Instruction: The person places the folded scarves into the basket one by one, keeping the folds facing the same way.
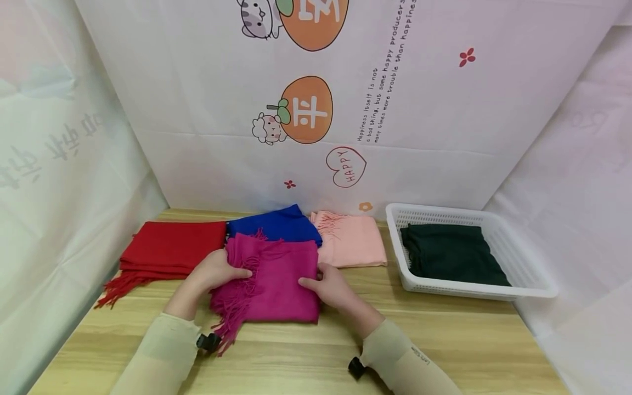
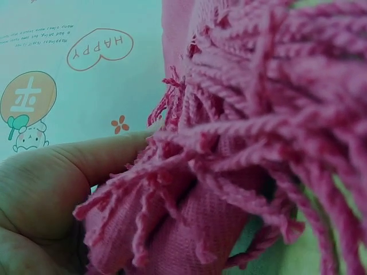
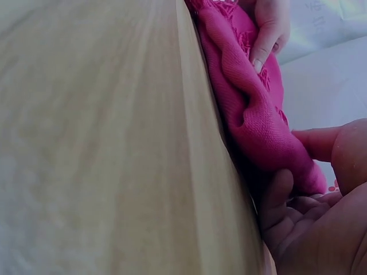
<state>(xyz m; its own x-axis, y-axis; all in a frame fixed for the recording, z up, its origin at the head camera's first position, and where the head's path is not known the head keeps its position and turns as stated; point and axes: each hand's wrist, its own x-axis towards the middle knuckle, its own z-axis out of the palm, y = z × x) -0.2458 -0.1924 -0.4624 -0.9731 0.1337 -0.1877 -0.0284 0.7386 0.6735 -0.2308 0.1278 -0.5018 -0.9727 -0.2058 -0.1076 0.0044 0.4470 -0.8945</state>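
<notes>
A folded magenta scarf with twisted fringe along its left side is held between both hands at the table's middle. My left hand grips its left edge, thumb on top over the fringe; the left wrist view shows the thumb against the fabric, the strands covering much of the rest. On the opposite edge my right hand pinches the scarf, thumb above and fingers curled underneath. In the right wrist view those fingers lie low at the scarf's side, close to the tabletop.
A folded red scarf lies at the left, a blue one behind the magenta scarf, and a pink one right of it. The white basket at the right contains a dark green folded scarf. A printed backdrop rises behind the table.
</notes>
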